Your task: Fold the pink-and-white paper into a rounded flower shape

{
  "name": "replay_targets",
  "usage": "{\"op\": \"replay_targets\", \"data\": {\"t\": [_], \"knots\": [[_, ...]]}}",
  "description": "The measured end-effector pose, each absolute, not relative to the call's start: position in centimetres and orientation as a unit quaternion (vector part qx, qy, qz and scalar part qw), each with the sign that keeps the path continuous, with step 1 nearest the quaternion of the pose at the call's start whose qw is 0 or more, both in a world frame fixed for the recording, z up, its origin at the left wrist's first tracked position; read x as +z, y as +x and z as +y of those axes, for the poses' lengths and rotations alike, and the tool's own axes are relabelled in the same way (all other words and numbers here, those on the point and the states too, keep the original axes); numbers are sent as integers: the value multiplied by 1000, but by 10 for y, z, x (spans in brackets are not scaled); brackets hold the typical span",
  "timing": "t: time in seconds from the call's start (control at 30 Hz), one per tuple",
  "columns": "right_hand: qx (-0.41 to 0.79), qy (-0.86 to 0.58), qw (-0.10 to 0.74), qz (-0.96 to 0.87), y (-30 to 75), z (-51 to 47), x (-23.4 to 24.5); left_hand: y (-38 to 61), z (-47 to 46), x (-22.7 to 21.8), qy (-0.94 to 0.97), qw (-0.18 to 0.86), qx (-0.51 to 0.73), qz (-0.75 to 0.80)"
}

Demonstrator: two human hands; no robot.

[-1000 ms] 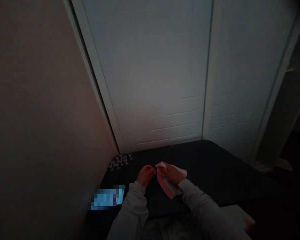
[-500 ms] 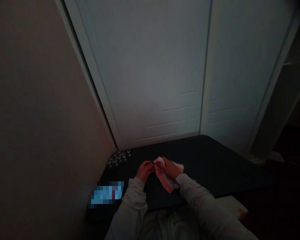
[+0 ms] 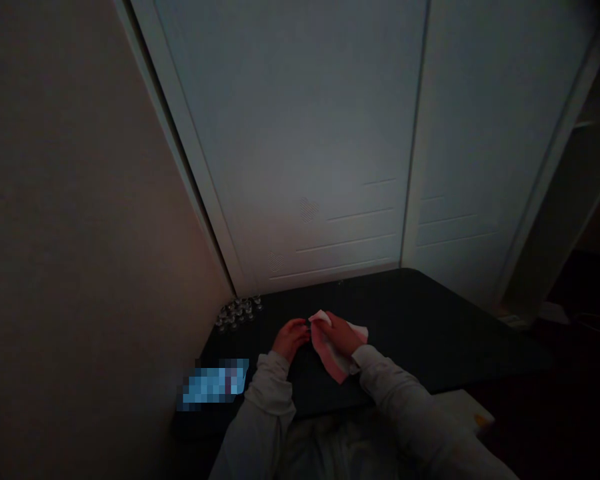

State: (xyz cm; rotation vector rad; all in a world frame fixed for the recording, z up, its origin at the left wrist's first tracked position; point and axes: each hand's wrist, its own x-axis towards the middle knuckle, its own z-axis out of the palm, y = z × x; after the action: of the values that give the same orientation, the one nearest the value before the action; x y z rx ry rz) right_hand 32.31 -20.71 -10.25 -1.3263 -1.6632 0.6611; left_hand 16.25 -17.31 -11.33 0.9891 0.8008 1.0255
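Note:
My left hand (image 3: 289, 339) is closed in a pinch around a small shiny object (image 3: 309, 327), mostly hidden by the fingers and too dark to name. Right beside it, my right hand (image 3: 344, 335) grips a pink and white cloth (image 3: 331, 364), whose upper edge is bunched at the fingertips, against the small object. The cloth's lower corner hangs toward the table. Over at the back left of the dark table (image 3: 420, 327) stands a cluster of several small, clear, glass-like pieces (image 3: 237, 312).
A blurred-out bright blue rectangle (image 3: 214, 385) lies at the table's left front. White panelled doors (image 3: 300, 133) rise behind the table, with a wall (image 3: 80, 267) close on the left. A pale box-like thing (image 3: 463, 410) sits below the front edge at right.
Both hands stay close together at nearly the same place, with the cloth and small object still held. The view has shifted slightly.

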Motion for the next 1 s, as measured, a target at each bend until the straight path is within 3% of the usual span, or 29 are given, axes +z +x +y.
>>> {"op": "replay_targets", "data": {"t": [0.63,1.0], "knots": [[273,-496,470,-677,321,-210,-96,162,-173,-115,469,679,438,355],[266,-554,451,-647,320,-204,-107,163,-170,-119,469,680,453,336]]}}
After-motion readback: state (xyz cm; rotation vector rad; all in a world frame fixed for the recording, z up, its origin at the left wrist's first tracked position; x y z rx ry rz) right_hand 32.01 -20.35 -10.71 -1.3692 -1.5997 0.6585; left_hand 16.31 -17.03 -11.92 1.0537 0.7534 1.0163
